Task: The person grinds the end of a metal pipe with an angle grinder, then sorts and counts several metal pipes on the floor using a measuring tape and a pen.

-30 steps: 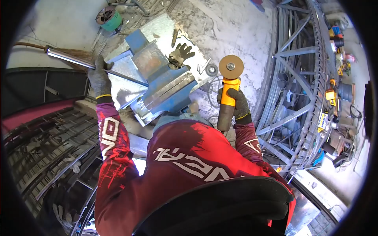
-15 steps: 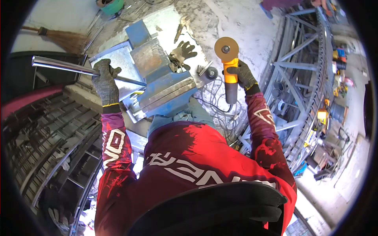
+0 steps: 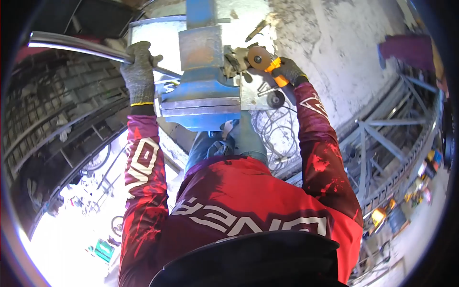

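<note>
My left hand (image 3: pixel 137 71), in a grey glove, is closed around a shiny metal tube (image 3: pixel 79 46). The tube sticks out to the left, and a thinner bar runs on from my fist to the blue bench vise (image 3: pixel 203 79). My gloved right hand (image 3: pixel 291 71) grips a yellow angle grinder (image 3: pixel 273 66), tilted with its brown disc (image 3: pixel 257 53) toward the vise. That disc overlaps a pair of dark work gloves (image 3: pixel 233 62) beside the vise. Below the grinder sits a round black-and-grey part (image 3: pixel 276 99) next to a short metal rod (image 3: pixel 268 91).
Loose cables (image 3: pixel 275 134) lie coiled on the floor by my right leg. Welded steel trusses (image 3: pixel 392 138) stand to the right, metal grating (image 3: pixel 43 115) to the left. A slim dark tool (image 3: pixel 256 30) lies behind the vise. At upper right, another person's purple clothing (image 3: pixel 406 52) shows.
My right hand has brought the grinder closer to the vise and gloves, tipping it over from upright. The view has turned, and my left hand still grips the tube.
</note>
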Motion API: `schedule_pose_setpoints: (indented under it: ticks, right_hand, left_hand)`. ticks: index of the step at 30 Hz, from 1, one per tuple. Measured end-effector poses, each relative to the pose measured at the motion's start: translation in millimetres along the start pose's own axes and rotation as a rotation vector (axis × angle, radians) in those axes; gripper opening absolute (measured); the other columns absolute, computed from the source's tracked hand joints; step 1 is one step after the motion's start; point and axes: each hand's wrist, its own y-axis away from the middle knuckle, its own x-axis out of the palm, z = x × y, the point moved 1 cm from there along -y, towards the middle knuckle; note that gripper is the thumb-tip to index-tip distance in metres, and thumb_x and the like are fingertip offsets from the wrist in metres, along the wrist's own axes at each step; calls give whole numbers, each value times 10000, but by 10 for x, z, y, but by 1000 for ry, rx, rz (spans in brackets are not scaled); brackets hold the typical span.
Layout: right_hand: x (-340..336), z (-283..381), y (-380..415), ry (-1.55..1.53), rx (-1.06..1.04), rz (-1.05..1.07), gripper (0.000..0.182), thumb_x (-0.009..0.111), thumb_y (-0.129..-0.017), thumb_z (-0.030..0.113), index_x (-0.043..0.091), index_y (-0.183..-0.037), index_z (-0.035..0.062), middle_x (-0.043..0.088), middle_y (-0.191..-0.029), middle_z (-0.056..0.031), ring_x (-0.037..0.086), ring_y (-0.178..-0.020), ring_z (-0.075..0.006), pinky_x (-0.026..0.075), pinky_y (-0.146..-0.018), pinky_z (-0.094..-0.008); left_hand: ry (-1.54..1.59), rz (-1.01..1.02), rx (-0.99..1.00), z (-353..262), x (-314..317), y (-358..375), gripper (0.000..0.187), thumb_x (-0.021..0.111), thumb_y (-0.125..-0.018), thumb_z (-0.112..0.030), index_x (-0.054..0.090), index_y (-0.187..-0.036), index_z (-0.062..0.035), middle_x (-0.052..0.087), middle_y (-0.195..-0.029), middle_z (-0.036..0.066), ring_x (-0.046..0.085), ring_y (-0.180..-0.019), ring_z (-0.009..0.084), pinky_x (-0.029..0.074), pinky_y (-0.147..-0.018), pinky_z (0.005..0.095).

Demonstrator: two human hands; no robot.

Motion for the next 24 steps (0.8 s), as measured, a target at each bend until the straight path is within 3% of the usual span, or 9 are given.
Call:
schedule_pose_setpoints:
  ticks: [4,5,9,13,15,19,22,24]
  right_hand:
    - [71,186,-83,33,-20,19,680,840,-607,154,639,-1240,12,712,-1077,-116,677,-949,-229,531,-875,-332]
    - [116,174,-149,17,-5,43,749,843,-620,134,597,-1318,17,693,-1163,-139,667,-1026,-238,522,-928,-331]
    - [204,159,-169,45,-29,36,757,834,-642,179,579,-1332,0,669,-1222,-165,650,-1082,-248,511,-952,-333]
    - [239,2,-231,9,2,20,699,791,-665,190,598,-1306,-10,685,-1182,-165,662,-1035,-247,517,-918,-343]
    - [211,13,-260,-254,46,-1,578,742,-683,182,644,-1214,-25,704,-1093,-156,669,-956,-253,521,-869,-348]
    - [105,229,-457,-293,32,-53,433,729,-714,198,675,-1091,-9,705,-950,-126,666,-872,-231,526,-804,-350]
    - [148,611,-493,-367,-95,-34,477,767,-725,257,669,-1117,3,712,-962,-127,674,-872,-225,531,-800,-365]
    - [213,711,-677,-246,-189,-40,519,803,-718,302,667,-1132,22,719,-996,-117,683,-879,-228,535,-802,-368]
  left_hand:
    - [-17,-55,-32,26,-95,42,157,665,-928,-165,648,-937,-9,492,-692,13,496,-585,103,617,-682,351]
    - [-20,-76,-37,54,-144,21,152,659,-934,-162,640,-934,-11,484,-684,12,494,-576,104,622,-692,361]
    - [59,-148,-31,59,-202,68,152,678,-921,-147,645,-919,1,469,-656,2,478,-548,84,615,-617,327]
    - [51,-175,-54,1,-222,139,165,669,-929,-162,639,-904,-1,454,-648,-1,472,-556,78,613,-624,330]
    - [23,-182,-80,-22,-213,149,190,657,-943,-184,630,-883,-6,438,-638,-1,460,-553,76,607,-634,335]
    - [7,-180,-47,22,-230,179,190,647,-938,-190,620,-865,-17,425,-634,-1,446,-548,81,608,-658,347]
    - [10,-219,-91,50,-227,197,181,641,-935,-184,619,-869,-16,425,-634,0,444,-547,84,608,-658,350]
    - [8,-230,-83,85,-227,207,177,638,-937,-181,619,-871,-18,427,-636,1,443,-545,87,606,-654,350]
